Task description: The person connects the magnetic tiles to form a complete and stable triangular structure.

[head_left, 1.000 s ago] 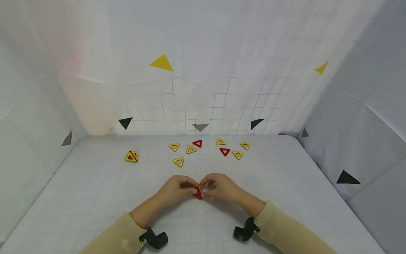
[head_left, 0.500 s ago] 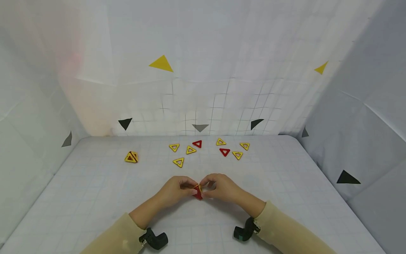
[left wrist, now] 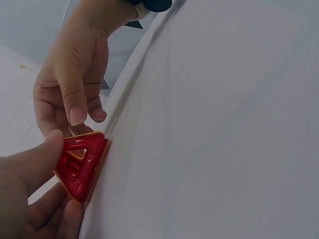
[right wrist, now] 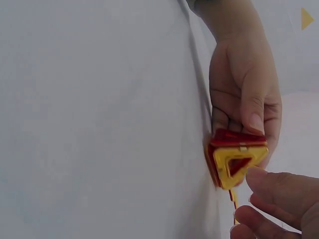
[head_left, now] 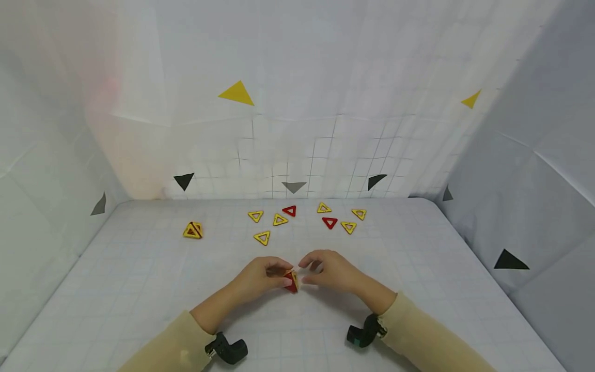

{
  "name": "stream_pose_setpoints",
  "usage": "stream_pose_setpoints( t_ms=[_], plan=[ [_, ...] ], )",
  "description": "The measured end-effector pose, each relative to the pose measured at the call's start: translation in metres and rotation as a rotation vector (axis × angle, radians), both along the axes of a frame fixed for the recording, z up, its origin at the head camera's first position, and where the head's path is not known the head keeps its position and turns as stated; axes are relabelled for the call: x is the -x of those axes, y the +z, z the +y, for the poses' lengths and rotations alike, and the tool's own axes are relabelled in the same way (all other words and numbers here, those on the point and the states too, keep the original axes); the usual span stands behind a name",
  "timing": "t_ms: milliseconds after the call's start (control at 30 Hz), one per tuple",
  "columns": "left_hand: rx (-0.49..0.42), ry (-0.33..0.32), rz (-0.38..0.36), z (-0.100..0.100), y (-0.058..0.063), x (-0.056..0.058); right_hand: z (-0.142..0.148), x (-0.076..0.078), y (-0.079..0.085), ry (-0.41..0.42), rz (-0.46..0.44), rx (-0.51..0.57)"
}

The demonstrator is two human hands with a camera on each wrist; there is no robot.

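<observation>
My left hand [head_left: 257,279] pinches a small pyramid of red and yellow triangular magnetic tiles [head_left: 292,283], low over the white table. Its red face [left wrist: 84,174] points toward the left wrist camera, with the thumb on its edge. A yellow tile with an open centre [right wrist: 224,162] forms the side toward my right hand. My right hand [head_left: 332,271] is just right of the pyramid, fingers loosely bent and holding nothing; in the head view a small gap separates them. The left fingertips behind the pyramid are partly hidden.
Several yellow triangle tiles [head_left: 262,237] lie flat farther back, among them two red triangle tiles [head_left: 334,226] [head_left: 294,207]. A finished-looking yellow and red pyramid [head_left: 192,230] stands at the back left. White sheeting [head_left: 297,134] encloses the table behind and at both sides.
My right hand has let go of the pyramid and drawn slightly to the right. The left hand keeps its hold in nearly the same place.
</observation>
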State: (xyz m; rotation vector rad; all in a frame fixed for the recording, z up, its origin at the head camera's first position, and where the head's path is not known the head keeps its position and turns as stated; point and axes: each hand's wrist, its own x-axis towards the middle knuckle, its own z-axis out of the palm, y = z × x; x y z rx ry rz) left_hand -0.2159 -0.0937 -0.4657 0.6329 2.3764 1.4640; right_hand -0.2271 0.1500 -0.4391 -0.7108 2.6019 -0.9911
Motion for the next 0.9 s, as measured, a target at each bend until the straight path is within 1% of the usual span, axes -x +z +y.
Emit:
stream_pose_setpoints(
  t_ms=[167, 367, 633, 733, 900],
  plan=[
    [0.011, -0.017, -0.011, 0.003, 0.001, 0.0, 0.01, 0.006, 0.005, -0.028, 0.011, -0.014],
    [0.018, -0.01, -0.023, 0.005, 0.003, 0.0, 0.024, 0.016, 0.01, -0.068, 0.042, 0.005],
    [0.031, -0.001, -0.01, 0.005, 0.001, 0.0, 0.045, 0.03, 0.01, -0.171, 0.066, 0.01],
    [0.036, 0.021, -0.01, 0.005, 0.002, -0.001, 0.054, 0.035, 0.012, -0.21, 0.07, 0.009],
    [0.056, 0.069, -0.012, 0.001, 0.004, 0.0, 0.073, 0.048, 0.008, -0.308, 0.066, -0.009]
  ],
)
